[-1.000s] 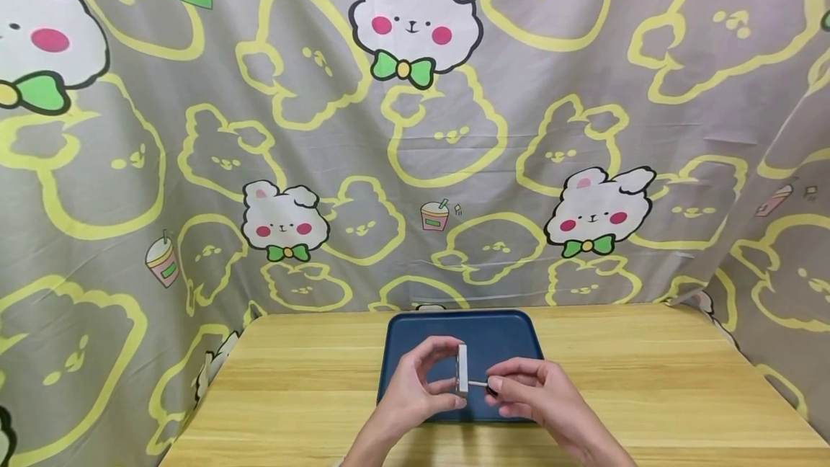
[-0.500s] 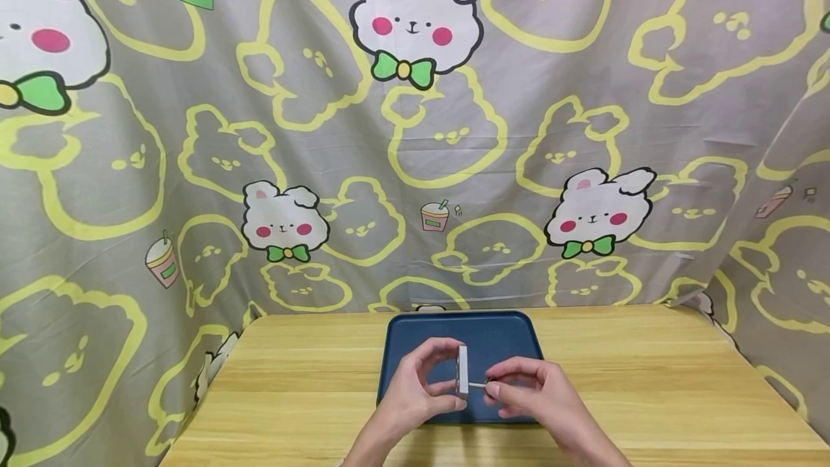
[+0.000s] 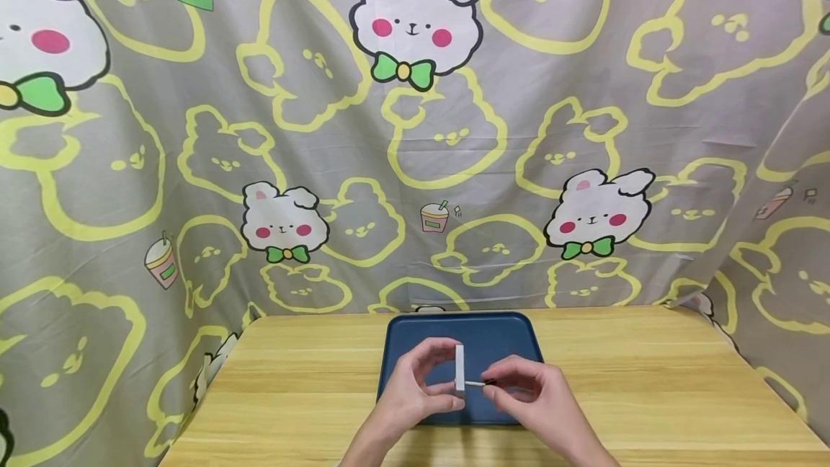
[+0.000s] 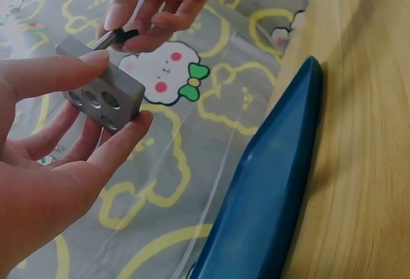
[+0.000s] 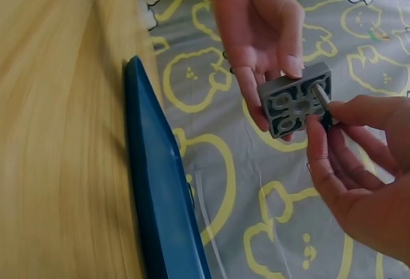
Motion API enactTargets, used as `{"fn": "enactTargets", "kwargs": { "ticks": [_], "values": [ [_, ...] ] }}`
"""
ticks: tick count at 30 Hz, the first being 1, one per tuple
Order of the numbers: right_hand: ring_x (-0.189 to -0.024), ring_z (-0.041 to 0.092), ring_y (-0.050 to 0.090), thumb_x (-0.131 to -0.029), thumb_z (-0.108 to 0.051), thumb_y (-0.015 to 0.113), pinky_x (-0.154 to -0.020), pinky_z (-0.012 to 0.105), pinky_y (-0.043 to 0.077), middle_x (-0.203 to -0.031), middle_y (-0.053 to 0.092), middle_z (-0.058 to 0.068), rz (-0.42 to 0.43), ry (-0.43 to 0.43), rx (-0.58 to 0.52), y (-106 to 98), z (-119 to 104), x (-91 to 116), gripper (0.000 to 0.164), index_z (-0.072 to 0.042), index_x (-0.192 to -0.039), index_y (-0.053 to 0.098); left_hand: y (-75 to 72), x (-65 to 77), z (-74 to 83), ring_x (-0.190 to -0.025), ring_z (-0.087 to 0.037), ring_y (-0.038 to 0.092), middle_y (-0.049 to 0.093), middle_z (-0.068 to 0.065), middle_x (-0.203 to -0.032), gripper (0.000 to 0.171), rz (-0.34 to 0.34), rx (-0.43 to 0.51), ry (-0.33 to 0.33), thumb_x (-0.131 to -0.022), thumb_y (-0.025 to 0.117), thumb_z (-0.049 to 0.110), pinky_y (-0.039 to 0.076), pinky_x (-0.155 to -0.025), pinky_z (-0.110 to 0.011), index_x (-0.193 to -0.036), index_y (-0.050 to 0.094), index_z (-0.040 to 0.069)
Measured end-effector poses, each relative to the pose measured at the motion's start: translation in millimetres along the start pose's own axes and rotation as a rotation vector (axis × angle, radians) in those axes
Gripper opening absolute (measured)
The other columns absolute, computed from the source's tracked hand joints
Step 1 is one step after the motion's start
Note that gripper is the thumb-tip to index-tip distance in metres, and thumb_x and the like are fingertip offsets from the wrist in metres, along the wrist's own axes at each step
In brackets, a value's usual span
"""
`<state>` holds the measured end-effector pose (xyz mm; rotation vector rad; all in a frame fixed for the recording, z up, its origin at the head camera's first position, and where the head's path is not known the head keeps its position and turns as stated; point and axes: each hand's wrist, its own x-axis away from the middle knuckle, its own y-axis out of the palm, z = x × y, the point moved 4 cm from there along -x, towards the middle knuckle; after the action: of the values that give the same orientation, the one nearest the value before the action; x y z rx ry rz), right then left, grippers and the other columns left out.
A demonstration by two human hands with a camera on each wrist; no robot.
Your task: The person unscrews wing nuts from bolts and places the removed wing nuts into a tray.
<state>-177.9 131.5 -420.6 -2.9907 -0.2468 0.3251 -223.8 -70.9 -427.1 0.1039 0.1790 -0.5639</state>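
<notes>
My left hand (image 3: 411, 388) holds a small grey square block (image 3: 460, 372) by its edges, upright above the tray. Round holes show on one face of the block (image 4: 106, 93) in the left wrist view; its other face, with a recessed pattern, shows in the right wrist view. A silver threaded screw (image 3: 475, 383) with a black head (image 3: 491, 382) sticks out of that patterned face towards the right. My right hand (image 3: 541, 395) has thumb and fingertips at the screw's head end, pinching it. The screw's far end lies hidden in the block.
Below the hands, a dark blue tray (image 3: 499, 334) lies on the light wooden table (image 3: 311, 373). A grey curtain (image 3: 415, 143) with yellow and white cartoon animals hangs behind the table and along both sides.
The right hand's fingertips have shifted around the screw head, and more of the black head shows now. The block has moved very slightly left. The left hand keeps its hold.
</notes>
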Motion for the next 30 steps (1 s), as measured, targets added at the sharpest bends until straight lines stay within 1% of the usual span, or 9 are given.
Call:
{"fn": "enactTargets", "kwargs": {
  "ticks": [3, 6, 8, 12, 16, 20, 24, 27, 30],
  "values": [
    [-0.091, 0.017, 0.072, -0.091, -0.01, 0.079, -0.076, 0.031, 0.063, -0.103, 0.071, 0.007, 0.048, -0.17, 0.091, 2.9, -5.1, 1.7, 0.013, -0.011, -0.103, 0.078, -1.0, 0.1, -0.1, -0.128, -0.029, 0.054, 0.059, -0.013, -0.134, 0.063, 0.004, 0.023, -0.011, -0.077, 0.079, -0.01, 0.057, -0.096, -0.044, -0.136, 0.057, 0.001],
    [-0.088, 0.016, 0.07, -0.087, -0.001, 0.081, -0.069, 0.03, 0.063, -0.102, 0.071, 0.001, 0.089, -0.417, 0.197, 5.7, -9.3, 3.8, 0.021, -0.017, -0.101, 0.077, -2.1, 0.3, -0.3, -0.129, -0.029, 0.054, 0.058, -0.013, -0.136, 0.065, 0.003, 0.046, -0.019, -0.077, 0.079, -0.01, 0.057, -0.096, -0.045, -0.137, 0.056, 0.0],
    [-0.087, 0.013, 0.07, -0.087, 0.0, 0.08, -0.068, 0.026, 0.062, -0.102, 0.07, -0.001, 0.109, -0.569, 0.265, 7.2, -10.8, 5.5, 0.024, -0.019, -0.101, 0.076, -2.6, 0.5, -0.5, -0.128, -0.028, 0.054, 0.057, -0.015, -0.136, 0.066, -0.001, 0.061, -0.024, -0.077, 0.079, -0.01, 0.057, -0.096, -0.045, -0.138, 0.055, -0.001],
    [-0.084, 0.015, 0.069, -0.096, -0.013, 0.073, -0.075, 0.017, 0.058, -0.103, 0.07, 0.004, 0.128, -0.869, 0.39, 10.0, -14.2, 8.5, 0.009, -0.015, -0.104, 0.076, -3.6, 0.9, -1.0, -0.128, -0.028, 0.054, 0.056, -0.018, -0.138, 0.067, -0.017, 0.1, -0.034, -0.077, 0.08, -0.009, 0.056, -0.097, -0.046, -0.139, 0.054, -0.002],
    [-0.082, 0.022, 0.071, -0.104, -0.02, 0.063, -0.078, 0.017, 0.058, -0.101, 0.07, 0.012, 0.167, -1.101, 0.5, 13.4, -20.0, 11.8, 0.021, -0.005, -0.104, 0.078, -4.7, 1.2, -1.1, -0.128, -0.029, 0.053, 0.057, -0.017, -0.139, 0.068, -0.032, 0.132, -0.042, -0.078, 0.079, -0.011, 0.056, -0.098, -0.046, -0.14, 0.052, -0.002],
    [-0.083, 0.025, 0.072, -0.106, -0.018, 0.059, -0.082, 0.02, 0.059, -0.101, 0.07, 0.015, 0.201, -1.219, 0.602, 16.3, -26.4, 15.0, 0.025, -0.001, -0.104, 0.078, -5.5, 1.3, -0.8, -0.128, -0.03, 0.053, 0.057, -0.015, -0.139, 0.068, -0.041, 0.154, -0.052, -0.079, 0.078, -0.012, 0.056, -0.098, -0.046, -0.141, 0.052, -0.002],
    [-0.085, 0.026, 0.072, -0.106, -0.017, 0.058, -0.086, 0.022, 0.058, -0.102, 0.071, 0.016, 0.216, -1.259, 0.655, 17.6, -29.8, 16.2, 0.026, 0.0, -0.105, 0.078, -5.5, 1.0, -0.1, -0.128, -0.03, 0.053, 0.056, -0.014, -0.139, 0.069, -0.044, 0.168, -0.057, -0.079, 0.078, -0.012, 0.056, -0.097, -0.046, -0.141, 0.051, -0.002],
    [-0.085, 0.026, 0.073, -0.105, -0.018, 0.061, -0.085, 0.021, 0.058, -0.103, 0.071, 0.015, 0.212, -1.234, 0.609, 17.8, -31.7, 15.7, 0.024, 0.0, -0.105, 0.077, -5.3, 1.0, 0.5, -0.128, -0.029, 0.053, 0.056, -0.013, -0.139, 0.069, -0.039, 0.166, -0.056, -0.078, 0.078, -0.012, 0.056, -0.098, -0.046, -0.141, 0.051, -0.002],
    [-0.087, 0.027, 0.074, -0.099, -0.017, 0.07, -0.085, 0.02, 0.058, -0.106, 0.072, 0.016, 0.209, -1.177, 0.497, 16.7, -32.6, 14.6, 0.021, 0.001, -0.107, 0.076, -5.5, 1.4, 1.4, -0.129, -0.028, 0.053, 0.056, -0.013, -0.139, 0.069, -0.024, 0.147, -0.045, -0.078, 0.079, -0.011, 0.056, -0.098, -0.047, -0.141, 0.051, -0.002]
  ]
}}
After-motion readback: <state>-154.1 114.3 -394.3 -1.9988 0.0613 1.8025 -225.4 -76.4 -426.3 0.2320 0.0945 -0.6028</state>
